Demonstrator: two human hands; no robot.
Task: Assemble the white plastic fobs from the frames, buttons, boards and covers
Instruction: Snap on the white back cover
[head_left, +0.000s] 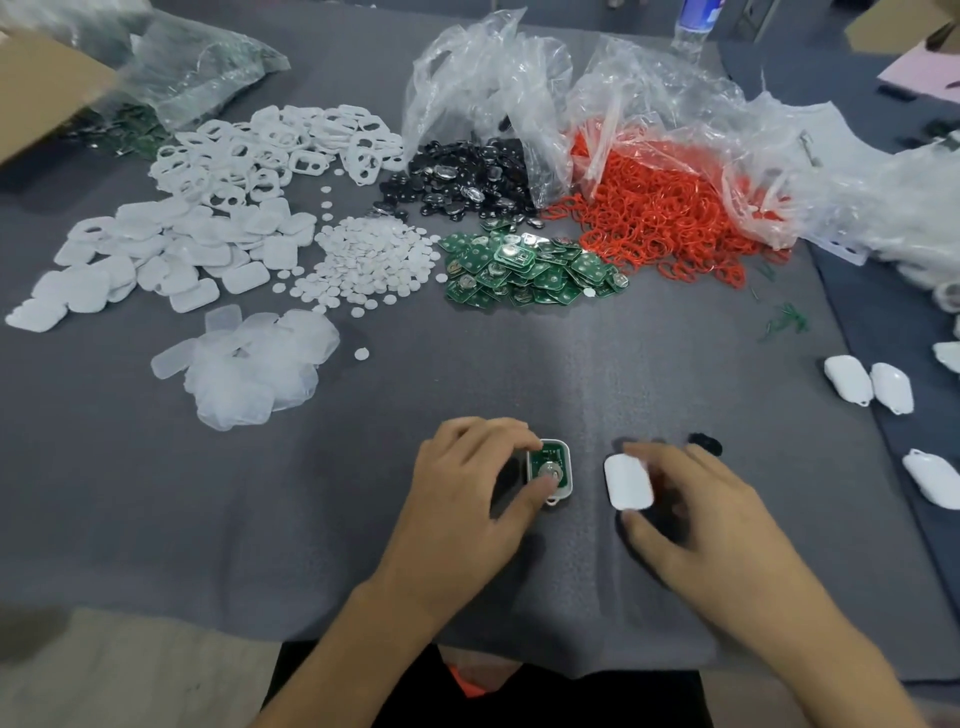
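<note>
We look down on a small-parts assembly workshop. A table (623, 364) draped in grey cloth carries loose parts sorted in bulk heaps: white frames (270, 150), white covers (156, 260), round white buttons (374, 260), green circuit boards (530, 273), black parts (467, 176) and red rings (665, 218). Crumpled clear plastic bags (483, 78) and a cardboard box (41, 88) sit behind the heaps, and finished white fobs (848, 380) lie at the right.
</note>
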